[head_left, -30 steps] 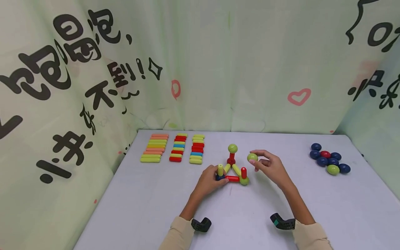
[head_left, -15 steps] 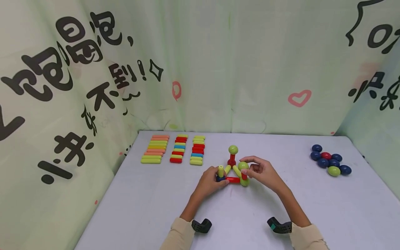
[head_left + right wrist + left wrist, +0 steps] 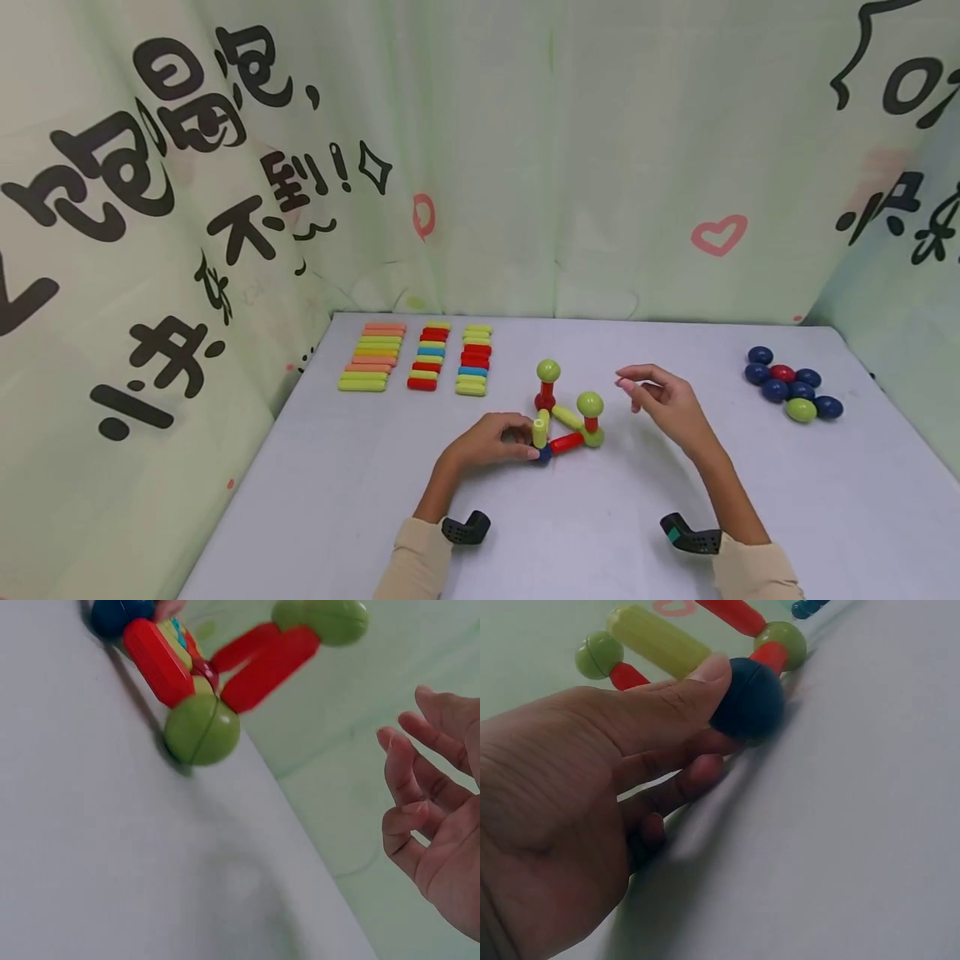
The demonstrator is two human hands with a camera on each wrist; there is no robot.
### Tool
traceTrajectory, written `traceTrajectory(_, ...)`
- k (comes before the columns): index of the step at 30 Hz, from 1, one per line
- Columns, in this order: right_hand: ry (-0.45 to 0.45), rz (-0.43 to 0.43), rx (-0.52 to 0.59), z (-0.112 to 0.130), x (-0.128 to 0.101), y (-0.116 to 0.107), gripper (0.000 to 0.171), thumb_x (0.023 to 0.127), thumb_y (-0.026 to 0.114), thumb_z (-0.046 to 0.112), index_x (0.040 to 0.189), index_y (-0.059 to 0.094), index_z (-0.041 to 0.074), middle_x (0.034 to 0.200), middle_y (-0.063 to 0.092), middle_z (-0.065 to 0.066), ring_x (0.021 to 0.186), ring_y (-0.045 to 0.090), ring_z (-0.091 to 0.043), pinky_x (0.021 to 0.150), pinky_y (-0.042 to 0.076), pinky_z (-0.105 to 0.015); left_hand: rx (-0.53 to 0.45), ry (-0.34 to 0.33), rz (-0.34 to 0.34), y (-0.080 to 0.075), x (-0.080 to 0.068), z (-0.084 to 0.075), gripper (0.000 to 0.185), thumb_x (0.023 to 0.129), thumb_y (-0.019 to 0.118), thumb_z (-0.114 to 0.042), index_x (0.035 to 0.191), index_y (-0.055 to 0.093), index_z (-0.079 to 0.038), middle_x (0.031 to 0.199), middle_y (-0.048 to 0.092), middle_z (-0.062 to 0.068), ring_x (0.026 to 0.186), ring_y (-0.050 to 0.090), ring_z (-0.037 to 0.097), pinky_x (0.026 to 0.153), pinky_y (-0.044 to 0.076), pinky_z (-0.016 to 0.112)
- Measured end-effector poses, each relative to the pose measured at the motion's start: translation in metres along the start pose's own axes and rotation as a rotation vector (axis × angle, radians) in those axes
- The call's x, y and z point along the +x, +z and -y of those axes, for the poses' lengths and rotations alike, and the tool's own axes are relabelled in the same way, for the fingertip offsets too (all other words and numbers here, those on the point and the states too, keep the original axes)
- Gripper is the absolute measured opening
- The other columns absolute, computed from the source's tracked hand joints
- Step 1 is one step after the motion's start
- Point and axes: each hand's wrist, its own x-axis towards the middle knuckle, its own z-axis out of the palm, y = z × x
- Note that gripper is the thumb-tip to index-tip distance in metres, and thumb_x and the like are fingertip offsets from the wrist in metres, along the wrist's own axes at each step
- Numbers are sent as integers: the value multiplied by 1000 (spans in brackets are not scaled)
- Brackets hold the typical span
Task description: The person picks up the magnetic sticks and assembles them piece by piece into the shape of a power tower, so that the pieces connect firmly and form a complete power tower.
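A triangular frame of rods and balls stands mid-table in the head view. My left hand [image 3: 487,440] pinches the dark blue ball [image 3: 754,701] at its near corner, thumb against the ball's side. From that ball rises a yellow-green rod [image 3: 539,432] with a bare top. A red rod [image 3: 567,443] links it to the green corner ball [image 3: 202,729]. Above that corner, another green ball [image 3: 590,404] caps an upright red rod. At the back, a green ball [image 3: 548,371] tops a red rod over a red ball. My right hand [image 3: 663,402] hovers right of the frame, holding nothing, fingers loosely bent.
Three columns of coloured rods [image 3: 371,358] lie at the back left of the white table [image 3: 360,483]. At the right sits a cluster of balls, mostly dark blue [image 3: 775,390], with one red and one green. A printed curtain [image 3: 480,167] hangs behind the table.
My right hand brought a green ball onto the right upright red rod, released it and drew back right. My left hand has turned the frame, its blue corner coming nearer.
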Motion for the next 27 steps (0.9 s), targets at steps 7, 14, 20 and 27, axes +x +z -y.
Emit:
traceTrajectory(7,208,-459,-82,-27,-11,-46,34,97,60,28,115,63,-1,80,60,26,60,57,1,56,43,-13,-66,-15,-54,4,0,-2,44,80,81,-24,114,55,-14,104,61,-2,94,55,7,85,50,19)
traceTrajectory(14,379,-634,-361,-53,-26,-96,41,98,55,21,132,57,-1,119,64,-13,103,63,-8,93,45,-24,4,-62,-126,12,5,-6,93,77,82,-37,150,26,-23,150,36,-1,127,45,13,104,47,36)
traceTrajectory(20,559,-470,-501,-70,-37,-113,51,101,45,21,144,39,-6,149,31,-36,140,26,-52,115,21,-63,1,-65,-110,17,8,-9,105,77,80,-43,156,12,-30,148,39,0,128,41,14,101,47,43)
traceTrajectory(27,615,-472,-517,-78,-40,-117,51,99,46,16,144,39,-6,146,31,-37,136,30,-54,111,26,-65,-7,-61,-96,21,10,-10,108,77,81,-42,157,9,-28,158,27,-12,129,37,12,101,46,40)
